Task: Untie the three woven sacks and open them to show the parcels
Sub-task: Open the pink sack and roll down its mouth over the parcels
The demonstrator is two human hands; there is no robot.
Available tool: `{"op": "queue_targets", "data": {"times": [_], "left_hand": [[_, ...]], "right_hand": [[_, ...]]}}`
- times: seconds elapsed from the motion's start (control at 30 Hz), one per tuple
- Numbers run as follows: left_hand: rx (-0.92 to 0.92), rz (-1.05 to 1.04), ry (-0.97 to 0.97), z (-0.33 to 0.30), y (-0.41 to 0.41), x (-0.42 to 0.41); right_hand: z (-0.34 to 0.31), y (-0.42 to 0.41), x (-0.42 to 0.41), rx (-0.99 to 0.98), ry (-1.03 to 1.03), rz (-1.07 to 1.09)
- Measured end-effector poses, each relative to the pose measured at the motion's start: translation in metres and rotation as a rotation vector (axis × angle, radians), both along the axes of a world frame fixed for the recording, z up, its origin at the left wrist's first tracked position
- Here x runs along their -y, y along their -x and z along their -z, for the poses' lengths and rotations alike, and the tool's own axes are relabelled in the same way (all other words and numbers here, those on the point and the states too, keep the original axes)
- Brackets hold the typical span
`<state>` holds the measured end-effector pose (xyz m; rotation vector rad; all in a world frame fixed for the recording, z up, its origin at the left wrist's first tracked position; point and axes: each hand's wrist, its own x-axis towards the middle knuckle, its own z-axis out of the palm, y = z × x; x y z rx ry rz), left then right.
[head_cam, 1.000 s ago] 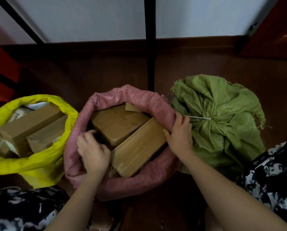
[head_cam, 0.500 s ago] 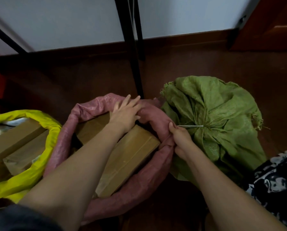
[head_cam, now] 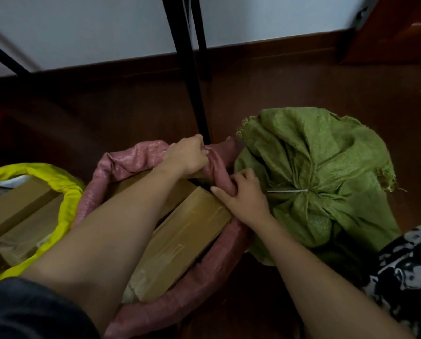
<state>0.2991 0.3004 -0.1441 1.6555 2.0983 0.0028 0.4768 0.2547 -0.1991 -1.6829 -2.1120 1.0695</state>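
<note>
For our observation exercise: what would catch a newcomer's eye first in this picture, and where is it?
The green woven sack on the right stands out, still bunched shut by a white tie. At centre, the left hand and right hand grip the rolled rim of the open pink sack over brown cardboard parcels. On the left, the open yellow sack shows more parcels.

Dark reddish-brown wooden floor point(head_cam: 290, 94) extends beyond the hands to a matching skirting board point(head_cam: 131, 69) under a plain pale wall point(head_cam: 94, 25), with black metal furniture legs point(head_cam: 192, 77) standing directly beyond them, a reddish-brown wooden door point(head_cam: 400, 28) far right, and dim, even lighting throughout.
</note>
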Motion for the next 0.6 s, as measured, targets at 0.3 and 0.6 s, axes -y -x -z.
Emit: {"op": "queue_targets", "data": {"times": [0.3, 0.6], "left_hand": [[-0.179, 0.096, -0.07, 0.011, 0.076, 0.031], [-0.128, -0.422, -0.062, 0.042, 0.121, 0.043]], "right_hand": [[0.018, -0.014, -0.019, -0.31, 0.15, 0.229], [0.026, -0.014, -0.026, -0.541, 0.372, 0.403]]}}
